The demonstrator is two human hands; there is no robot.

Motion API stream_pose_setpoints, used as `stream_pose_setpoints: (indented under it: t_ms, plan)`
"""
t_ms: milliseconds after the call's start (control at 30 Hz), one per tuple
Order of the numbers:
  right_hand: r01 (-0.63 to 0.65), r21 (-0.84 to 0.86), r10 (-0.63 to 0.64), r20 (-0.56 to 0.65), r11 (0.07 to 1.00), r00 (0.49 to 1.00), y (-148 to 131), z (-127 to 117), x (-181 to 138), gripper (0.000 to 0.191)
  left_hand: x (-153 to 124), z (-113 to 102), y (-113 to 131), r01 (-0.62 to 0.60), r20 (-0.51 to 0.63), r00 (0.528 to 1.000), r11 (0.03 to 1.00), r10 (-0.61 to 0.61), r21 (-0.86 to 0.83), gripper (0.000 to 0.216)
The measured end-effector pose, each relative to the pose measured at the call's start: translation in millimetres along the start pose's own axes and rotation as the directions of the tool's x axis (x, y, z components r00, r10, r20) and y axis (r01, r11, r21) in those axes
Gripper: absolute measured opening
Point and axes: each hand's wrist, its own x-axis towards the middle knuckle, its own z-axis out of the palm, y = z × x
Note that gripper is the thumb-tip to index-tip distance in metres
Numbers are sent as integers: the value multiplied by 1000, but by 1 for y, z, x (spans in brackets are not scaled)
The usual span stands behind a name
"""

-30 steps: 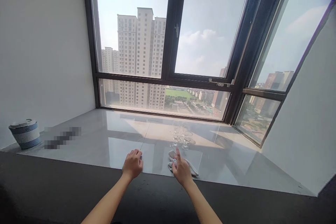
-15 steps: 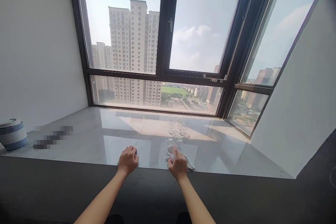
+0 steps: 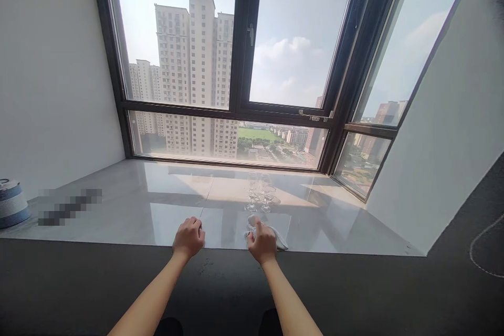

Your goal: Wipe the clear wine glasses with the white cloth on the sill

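My left hand (image 3: 189, 237) is closed, fingers curled inward, above the front edge of the tiled window sill (image 3: 122, 215). Whatever it may hold is hidden from me. To the right, my right hand (image 3: 263, 241) is closed on a crumpled white cloth (image 3: 280, 240) lying on the sill. Its index finger points forward over the cloth, and folds stick out on both sides. Just beyond the cloth stands a small group of clear stemmed glasses (image 3: 260, 194), upright and close together. Their outlines partly overlap, and neither hand touches them.
A blue-and-white round container (image 3: 12, 205) stands at the sill's far left, beside a blurred-out patch. Dark-framed windows (image 3: 236, 110) rise behind the sill, with tall buildings outside. White walls close in on both sides; a dark surface (image 3: 220, 283) lies below the sill's front edge.
The view has turned slightly right, so the window and container sit further left in it. Both hands keep nearly the same pose and place on the sill.
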Motion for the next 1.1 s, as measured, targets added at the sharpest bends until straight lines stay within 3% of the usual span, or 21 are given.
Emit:
stream_pose_setpoints:
  t_ms: [133,233,367,433,467,567,633,700,800,900,1000,1100]
  plan:
    - [96,22,-94,-94,995,991,-9,-21,14,49,0,-1,1,30,31,999,999,-29,-24,17]
    - [212,63,-191,-239,975,952,-36,-68,30,38,-1,-4,2,51,46,998,998,-49,-25,16]
    - [552,207,-456,-374,808,808,-88,-169,29,34,-1,-7,4,64,56,996,998,-63,-20,15]
    - [655,216,-519,-455,724,724,-113,-220,20,37,-1,-7,4,65,55,996,998,-64,-13,15]
    - [670,233,-516,-481,704,709,-123,-242,14,39,0,-6,4,62,50,997,998,-62,-6,15]
    - [740,222,-537,-562,635,629,-143,-276,3,37,0,-4,3,44,33,998,999,-44,15,14]
    - [734,231,-512,-584,639,630,-145,-271,2,38,0,-2,2,37,27,999,999,-37,19,15]
    - [684,262,-478,-548,681,686,-135,-245,6,41,0,-1,1,33,27,999,999,-33,14,15]
    - [507,259,-399,-372,822,838,-100,-181,18,37,-1,-3,1,29,30,999,1000,-29,-1,16]
    - [221,174,-197,-145,960,970,-51,-112,25,45,-1,-5,3,38,33,999,999,-38,-13,17]
    - [70,84,-69,-16,994,998,-9,-59,19,64,-1,-5,2,39,31,999,999,-38,-17,17]
    - [-9,73,8,13,997,1000,14,-28,5,72,-1,-3,1,35,27,999,999,-34,-16,17]
